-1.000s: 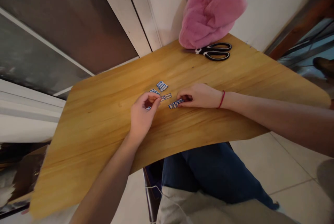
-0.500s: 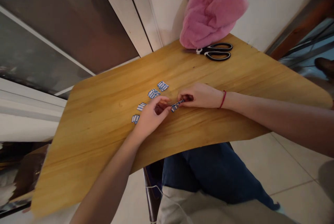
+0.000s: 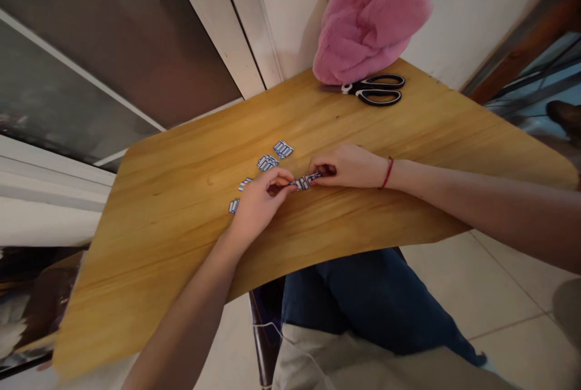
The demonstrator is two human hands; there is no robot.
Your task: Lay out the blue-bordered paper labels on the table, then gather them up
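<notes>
Between my two hands is a small spread of white paper pieces with blue edges, held just over the wooden table. My left hand pinches its left end between thumb and fingers. At the other end, my right hand, with a red string bracelet at the wrist, is closed on it with curled fingertips. Beyond my left hand lie similar pieces in small overlapping groups: a far group, a middle group, and two more partly covered by the hand, one of them a near group. Their print is too small to read.
Black-handled scissors lie at the table's back edge, blades partly under a pink plush cloth. The wooden table meets a wall and a framed glass panel. My lap is below the front edge, with a thin white cable.
My left thumb and fingers have closed onto the left end of the paper pieces, which now look more spread between the hands. My right hand stays in place.
</notes>
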